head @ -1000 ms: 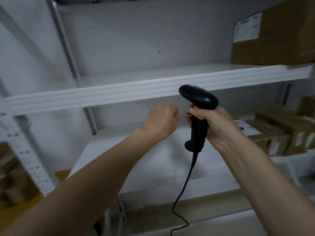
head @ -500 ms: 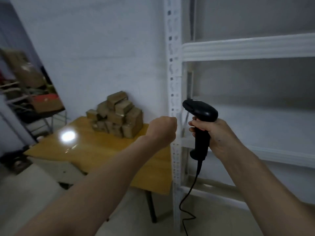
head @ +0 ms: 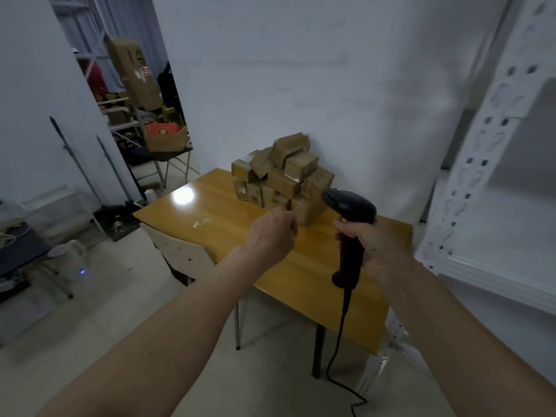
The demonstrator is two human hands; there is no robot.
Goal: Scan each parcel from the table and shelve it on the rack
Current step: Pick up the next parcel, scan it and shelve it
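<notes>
far left: a cluttered back room (head: 141,121) showed through a doorway, with a tall brown cardboard box and other boxes on dark stands; details were blurred.
floor: pale tiles (head: 99,320) ran under everything, with a small blue light glowing low at the left.
chair: a pale chair back (head: 177,251) stood against the near left edge of the table.
table: a glossy yellow-brown wooden table (head: 228,212) on dark legs stood against a white wall, with a bright glare spot on its left part.
parcels: a heap of small brown cardboard parcels (head: 282,176) was piled at the back of the table against the wall, stacked several layers high.
left hand (head: 272,233): it was raised over the table in front of the heap, fingers curled into a fist and holding nothing, apart from the parcels.
scanner: a black handheld barcode scanner (head: 349,224) with a dark cable hanging to the floor was held upright, head pointing left toward the heap.
right hand (head: 368,245): it was wrapped around the scanner's handle, gripping it.
rack: a white metal rack (head: 481,164) with a perforated upright and a pale shelf edge stood at the right, just beside the table.
</notes>
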